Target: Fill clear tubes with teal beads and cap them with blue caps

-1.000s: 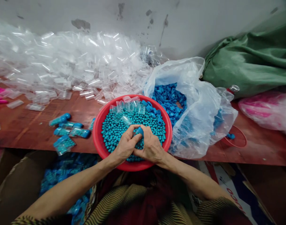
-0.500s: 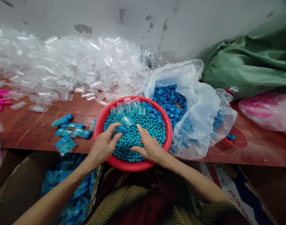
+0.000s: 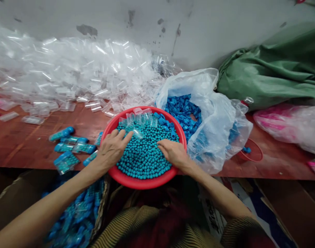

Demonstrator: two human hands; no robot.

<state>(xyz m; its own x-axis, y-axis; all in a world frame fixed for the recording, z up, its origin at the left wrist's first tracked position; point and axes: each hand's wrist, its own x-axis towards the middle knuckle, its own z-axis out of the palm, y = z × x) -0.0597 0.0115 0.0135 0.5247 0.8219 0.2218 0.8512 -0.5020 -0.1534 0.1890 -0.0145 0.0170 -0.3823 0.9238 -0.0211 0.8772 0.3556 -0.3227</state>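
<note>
A red basin (image 3: 182,137) full of round turquoise beads (image 3: 143,162) stands in front of me. My left hand (image 3: 114,146) is over its left side, back up, fingers apart, with the index finger close to a clear plastic tube (image 3: 138,134) lying on the beads. No held thing shows in it. My right hand (image 3: 174,153) is at the basin's right side, fingertips pressed together just above the beads; whatever they may pinch is hidden. More clear tubes (image 3: 142,119) and several blue caps (image 3: 172,127) rest at the basin's far edge.
Filled blue-capped containers (image 3: 66,162) lie left of the basin, and more fill a cardboard box (image 3: 11,196) below. Behind is a heap of clear tubes (image 3: 77,72). On the right are a plastic bag (image 3: 211,113) of blue caps, a small red basket (image 3: 255,155) and green cloth (image 3: 271,75).
My left hand has let go of a blue-capped container, and another one now lies beside the basin's left edge. My right hand has moved right, its fingers closing together.
</note>
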